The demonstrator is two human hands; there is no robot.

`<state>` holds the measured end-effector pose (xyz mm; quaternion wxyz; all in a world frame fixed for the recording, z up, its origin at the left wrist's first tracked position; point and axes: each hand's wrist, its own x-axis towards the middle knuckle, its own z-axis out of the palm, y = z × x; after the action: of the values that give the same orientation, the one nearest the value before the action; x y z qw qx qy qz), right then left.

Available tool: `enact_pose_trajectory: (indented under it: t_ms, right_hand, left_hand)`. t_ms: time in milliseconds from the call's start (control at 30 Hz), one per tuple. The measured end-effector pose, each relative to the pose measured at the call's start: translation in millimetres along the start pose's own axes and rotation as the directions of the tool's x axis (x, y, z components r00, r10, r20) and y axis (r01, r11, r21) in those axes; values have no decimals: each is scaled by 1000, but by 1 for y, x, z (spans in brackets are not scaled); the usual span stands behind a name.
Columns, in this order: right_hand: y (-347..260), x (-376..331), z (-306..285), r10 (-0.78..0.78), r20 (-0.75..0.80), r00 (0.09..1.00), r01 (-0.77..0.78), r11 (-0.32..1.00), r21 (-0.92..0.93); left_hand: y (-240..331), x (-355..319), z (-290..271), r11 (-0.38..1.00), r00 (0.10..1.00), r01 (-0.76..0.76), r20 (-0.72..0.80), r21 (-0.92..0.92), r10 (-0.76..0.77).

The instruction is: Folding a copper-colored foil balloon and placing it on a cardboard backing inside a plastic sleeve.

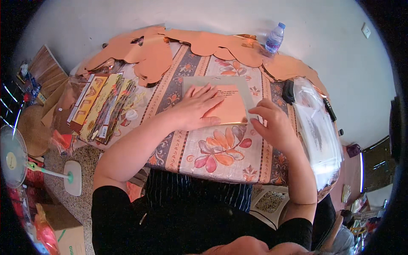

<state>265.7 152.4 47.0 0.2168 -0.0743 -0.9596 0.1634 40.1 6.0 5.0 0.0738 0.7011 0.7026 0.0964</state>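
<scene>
A shiny copper-orange sheet (231,109) lies in a clear plastic bag (244,85) with a hang hole in its top flap, on the table in front of me. My left hand (197,108) rests flat across the left part of the sheet, fingers stretched out. Beside the bag's right edge is my right hand (272,123), its fingers bent. A gap shows between its thumb and forefinger, and I see nothing held there.
Large scalloped orange sheets (204,42) line the table's far edge, with a water bottle (274,39) behind them. Printed cards (102,106) are stacked at left. Clear plastic bags (318,140) pile up at right, near a black object (288,92). A fan (12,157) stands at far left.
</scene>
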Motion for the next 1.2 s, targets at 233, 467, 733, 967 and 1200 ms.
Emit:
enact_pose_trajectory:
  t_ms: [233, 467, 733, 967, 1200]
  right_hand:
    - [-45, -2, 46, -332, -32, 943, 331, 924, 192]
    - [-51, -4, 57, -257, -6, 966, 257, 966, 28]
    - [-51, 10, 51, -247, 139, 959, 243, 969, 46]
    - [-69, 13, 74, -297, -28, 955, 298, 951, 84]
    - [-67, 11, 78, -190, 76, 979, 179, 975, 132]
  left_hand:
    - [-5, 0, 6, 999, 997, -31, -74, -7, 31]
    - [-5, 0, 7, 999, 994, -49, -97, -1, 49]
    - [-8, 1, 11, 997, 994, -59, -96, -42, 55]
    - [-12, 2, 15, 993, 982, -119, -147, -6, 117]
    - [-12, 0, 17, 993, 979, -113, -168, 14, 114]
